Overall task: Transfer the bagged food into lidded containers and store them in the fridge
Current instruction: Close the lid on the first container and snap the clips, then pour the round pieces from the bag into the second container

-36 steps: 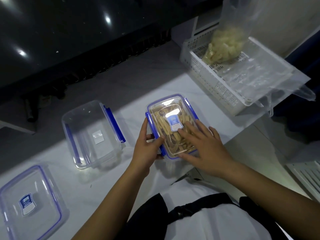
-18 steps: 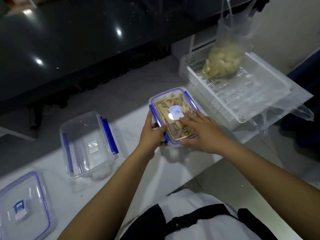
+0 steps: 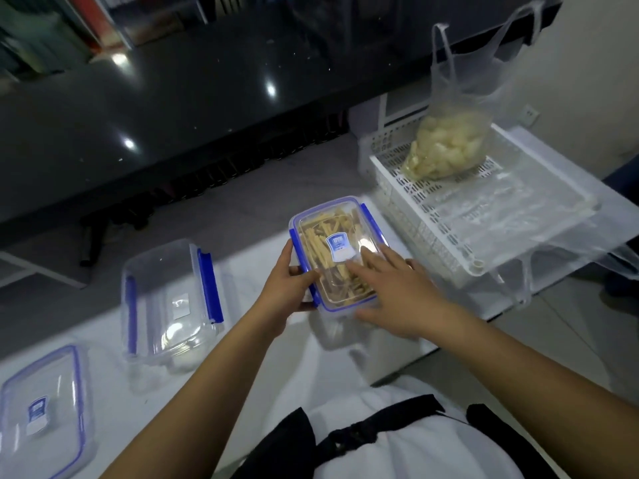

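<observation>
Right now the filled container (image 3: 337,252), packed with pale stick-shaped food and topped by its clear lid, sits on the white table (image 3: 242,357) just left of the white perforated basket (image 3: 432,233). On its left side the left hand (image 3: 288,288) grips the blue side latch, thumb curled over the lid's edge, while the right hand (image 3: 397,292) lies flat on the lid with straight fingers, pressing down and gripping nothing. Sealing looks like the step in hand. To do it well, I would keep the flat palm's weight centred so the lid seats evenly all round, then fold the left latch down until it catches, and do the same on the right latch; whether that right one is already closed I cannot tell. Pressing off-centre could tip the box or leave one edge riding high. Still to be handled, judging by the layout, are the bag of pale chunks (image 3: 446,146) standing in the basket, the empty container (image 3: 169,299) further left and the spare lid (image 3: 41,409) at the table's near-left corner.
</observation>
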